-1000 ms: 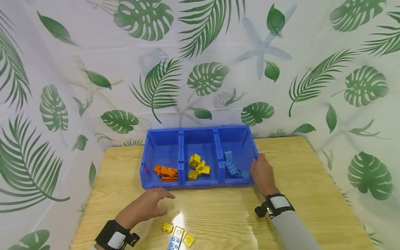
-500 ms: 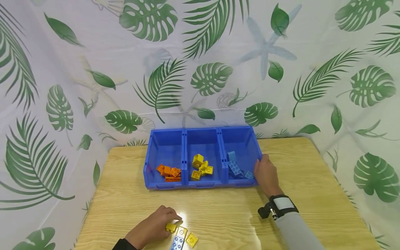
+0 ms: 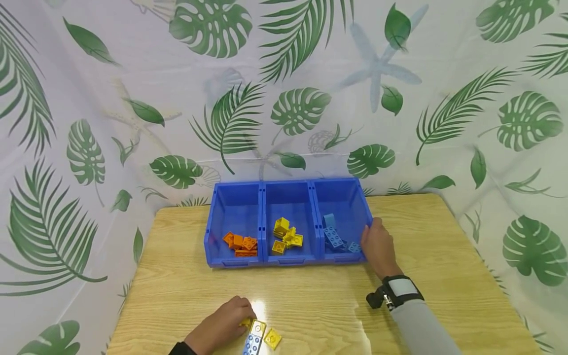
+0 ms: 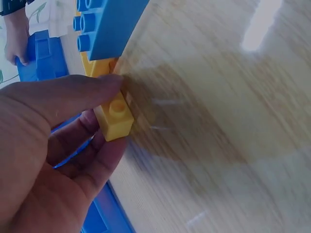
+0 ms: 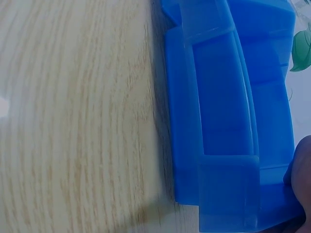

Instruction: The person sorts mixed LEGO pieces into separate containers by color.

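My left hand (image 3: 224,323) is low over the table front, pinching a small yellow toy brick (image 4: 115,119) between thumb and fingers in the left wrist view. Just beside it lies a light blue studded brick (image 3: 252,345), with another yellow brick (image 3: 258,326) at its far end. A flat square yellow piece (image 3: 272,338) lies to the right of these. My right hand (image 3: 379,249) grips the right side wall of a blue three-compartment bin (image 3: 290,263); in the right wrist view only part of that hand (image 5: 301,182) shows, at the bin's edge.
Orange bricks (image 3: 239,244) lie in the bin's left compartment, yellow bricks (image 3: 287,237) in the middle one, blue bricks (image 3: 334,238) in the right one. The bin stands at the back of the wooden table (image 3: 310,301), near a leaf-patterned cloth (image 3: 288,59).
My left hand has come down toward the table front and, from open fingers, now pinches the small yellow brick. My right hand keeps its hold on the bin.
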`<state>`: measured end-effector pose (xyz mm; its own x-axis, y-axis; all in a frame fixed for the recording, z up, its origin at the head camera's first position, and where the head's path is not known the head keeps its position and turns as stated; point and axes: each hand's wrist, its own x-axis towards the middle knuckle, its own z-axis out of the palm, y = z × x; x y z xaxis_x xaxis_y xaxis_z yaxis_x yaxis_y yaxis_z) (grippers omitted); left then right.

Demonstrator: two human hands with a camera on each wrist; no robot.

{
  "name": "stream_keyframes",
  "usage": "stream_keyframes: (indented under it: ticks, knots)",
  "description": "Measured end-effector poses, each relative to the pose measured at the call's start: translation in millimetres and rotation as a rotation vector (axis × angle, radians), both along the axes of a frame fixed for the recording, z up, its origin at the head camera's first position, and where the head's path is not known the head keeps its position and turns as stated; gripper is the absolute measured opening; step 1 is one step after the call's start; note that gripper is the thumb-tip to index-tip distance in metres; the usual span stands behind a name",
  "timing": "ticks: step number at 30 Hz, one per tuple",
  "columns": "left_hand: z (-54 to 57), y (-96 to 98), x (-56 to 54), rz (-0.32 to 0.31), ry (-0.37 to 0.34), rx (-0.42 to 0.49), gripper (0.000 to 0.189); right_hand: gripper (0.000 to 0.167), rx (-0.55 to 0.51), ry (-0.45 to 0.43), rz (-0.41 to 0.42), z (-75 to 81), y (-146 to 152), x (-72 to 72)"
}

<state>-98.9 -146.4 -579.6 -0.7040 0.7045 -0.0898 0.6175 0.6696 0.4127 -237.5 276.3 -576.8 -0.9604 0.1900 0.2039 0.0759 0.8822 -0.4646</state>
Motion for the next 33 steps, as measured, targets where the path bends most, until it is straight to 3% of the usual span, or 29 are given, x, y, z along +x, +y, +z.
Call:
stream_keyframes:
  ticks: [9, 14, 21, 28, 33]
  knots:
    - [2.8, 1.0, -2.9, 0.003, 0.061, 0.011, 0.012, 0.03, 0.006, 0.001, -0.003, 0.6, -0.2, -1.3]
    - [12.6, 6.0, -13.7, -0.003, 0.062, 0.018, 0.012, 0.031, -0.002, -0.022, -0.007, 1.9, 0.5, -2.6]
    - [36.7, 33.7, -44.2, 0.032, 0.046, 0.032, 0.016, 0.032, -0.003, -0.031, -0.003, 2.5, 2.1, -2.2]
    - [63.5, 71.0, -82.1, 0.013, 0.191, 0.063, 0.012, 0.031, -0.014, -0.018, -0.002, -2.7, 3.8, -3.4]
    - [74.1, 92.2, -109.3, 0.025, 0.206, 0.08, 0.013, 0.029, -0.023, -0.018, -0.007, -5.1, 3.0, -3.4]
